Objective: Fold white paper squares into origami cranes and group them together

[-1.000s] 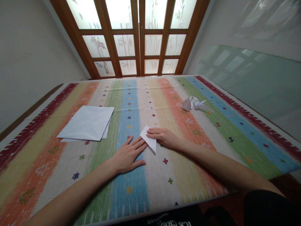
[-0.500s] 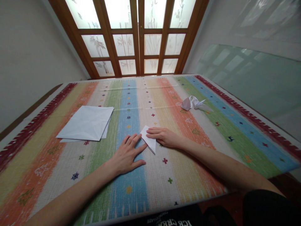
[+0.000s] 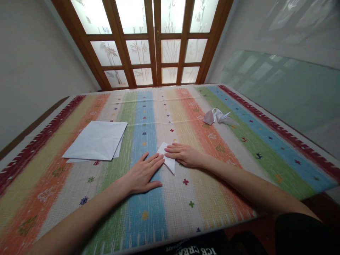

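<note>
A small folded piece of white paper (image 3: 169,163) lies flat on the striped tablecloth, its pointed corner toward me. My left hand (image 3: 145,173) rests palm down, with its fingertips on the paper's left edge and the thumb stretched out on the cloth. From the other side, my right hand (image 3: 184,155) lies flat with its fingertips over the right part of the paper. Both hands have their fingers extended and neither grasps the paper. The fingers hide parts of its edges.
Left of the hands lies a stack of white paper sheets (image 3: 95,140). Folded white paper figures (image 3: 216,116) sit at the back right. The striped tablecloth (image 3: 186,209) covers the table. A glass-like panel (image 3: 281,81) leans along the right wall, and wooden doors (image 3: 155,49) stand behind.
My left fingers have come together and slid right onto the paper's left edge. My right hand stays nearly in place. The whole view has shifted slightly.
</note>
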`<state>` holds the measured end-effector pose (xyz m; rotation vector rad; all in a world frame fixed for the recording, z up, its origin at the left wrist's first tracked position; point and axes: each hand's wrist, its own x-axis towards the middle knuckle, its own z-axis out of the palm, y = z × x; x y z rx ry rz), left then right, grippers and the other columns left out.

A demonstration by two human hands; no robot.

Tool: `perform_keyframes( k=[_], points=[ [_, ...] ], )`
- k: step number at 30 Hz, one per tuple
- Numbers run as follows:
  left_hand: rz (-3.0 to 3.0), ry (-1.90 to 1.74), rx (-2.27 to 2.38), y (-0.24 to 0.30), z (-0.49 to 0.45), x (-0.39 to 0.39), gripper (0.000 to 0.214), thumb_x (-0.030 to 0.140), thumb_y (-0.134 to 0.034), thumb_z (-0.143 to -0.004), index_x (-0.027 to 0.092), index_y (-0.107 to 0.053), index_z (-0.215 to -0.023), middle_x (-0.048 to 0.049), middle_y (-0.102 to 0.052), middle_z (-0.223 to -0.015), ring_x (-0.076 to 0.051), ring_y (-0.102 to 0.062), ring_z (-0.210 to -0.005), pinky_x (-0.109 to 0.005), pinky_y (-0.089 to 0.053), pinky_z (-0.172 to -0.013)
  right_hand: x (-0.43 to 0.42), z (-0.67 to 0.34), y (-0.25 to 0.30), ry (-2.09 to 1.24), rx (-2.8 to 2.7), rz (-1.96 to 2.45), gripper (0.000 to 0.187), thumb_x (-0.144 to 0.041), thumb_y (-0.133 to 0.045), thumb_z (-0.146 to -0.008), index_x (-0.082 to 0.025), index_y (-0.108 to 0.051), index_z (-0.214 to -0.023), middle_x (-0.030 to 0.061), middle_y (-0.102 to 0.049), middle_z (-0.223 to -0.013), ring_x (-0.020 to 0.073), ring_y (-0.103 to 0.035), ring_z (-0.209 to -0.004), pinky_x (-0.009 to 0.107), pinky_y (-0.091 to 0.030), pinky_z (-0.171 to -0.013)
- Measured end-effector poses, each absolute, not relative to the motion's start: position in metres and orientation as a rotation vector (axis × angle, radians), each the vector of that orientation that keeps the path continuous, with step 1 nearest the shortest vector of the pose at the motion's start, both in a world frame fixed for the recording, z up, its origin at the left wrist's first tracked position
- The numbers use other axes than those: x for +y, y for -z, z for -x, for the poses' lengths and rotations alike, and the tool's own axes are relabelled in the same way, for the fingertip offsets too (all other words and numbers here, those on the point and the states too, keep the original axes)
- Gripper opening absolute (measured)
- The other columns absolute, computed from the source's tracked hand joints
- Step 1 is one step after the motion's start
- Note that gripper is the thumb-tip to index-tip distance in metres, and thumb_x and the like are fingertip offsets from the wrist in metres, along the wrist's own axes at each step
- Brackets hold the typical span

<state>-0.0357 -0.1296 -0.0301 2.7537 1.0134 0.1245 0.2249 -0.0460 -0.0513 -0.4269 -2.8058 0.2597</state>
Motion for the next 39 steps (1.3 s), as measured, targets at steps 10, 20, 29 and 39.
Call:
perform_keyframes(
  k=[10,20,29,39],
  points=[
    [-2.817,-0.031,1.004,0.025,0.033,-0.130,0.065,0.064,-0.044,-0.089,0.029,-0.041,-0.143,-0.0149,-0.038,-0.151,-0.035,-0.036,-0.138,-0.056,-0.025,-0.109,-0.075,-0.238,0.043,-0.029,-2.824,0.309,0.032,-0.020,-0.047,-0.094,-0.017,-0.061,-0.123,0.0125,-0.065,-0.125,0.0214,-0.057,-0.123,0.042,-0.045,-0.105],
    [-2.772,-0.050,1.014,0.026,0.032,-0.131,0.066,0.063,-0.047,-0.088,0.022,-0.042,-0.140,-0.0176,-0.037,-0.152,-0.035,-0.033,-0.140,-0.058,-0.022,-0.111,-0.093,-0.239,0.042,-0.091,-2.684,0.318,0.030,-0.019,-0.047,-0.093,-0.013,-0.062,-0.119,0.0113,-0.070,-0.115,0.0215,-0.063,-0.113,0.040,-0.051,-0.098],
    [-2.811,-0.030,0.978,0.032,0.033,-0.133,0.059,0.057,-0.044,-0.092,0.027,-0.039,-0.143,-0.0162,-0.024,-0.158,-0.039,-0.024,-0.143,-0.064,-0.017,-0.111,-0.082,-0.228,0.041,-0.133,-2.607,0.367,0.030,-0.019,-0.046,-0.092,-0.014,-0.061,-0.117,0.0125,-0.069,-0.114,0.0216,-0.063,-0.109,0.041,-0.052,-0.094],
    [-2.828,-0.038,0.997,0.036,0.034,-0.134,0.062,0.057,-0.046,-0.091,0.033,-0.033,-0.147,-0.0117,-0.017,-0.160,-0.041,-0.018,-0.144,-0.064,-0.018,-0.111,-0.079,-0.228,0.042,-0.515,-2.507,0.652,0.043,-0.017,-0.051,-0.085,-0.016,-0.055,-0.128,0.0185,-0.050,-0.137,0.0266,-0.045,-0.130,0.051,-0.043,-0.104]
  ],
)
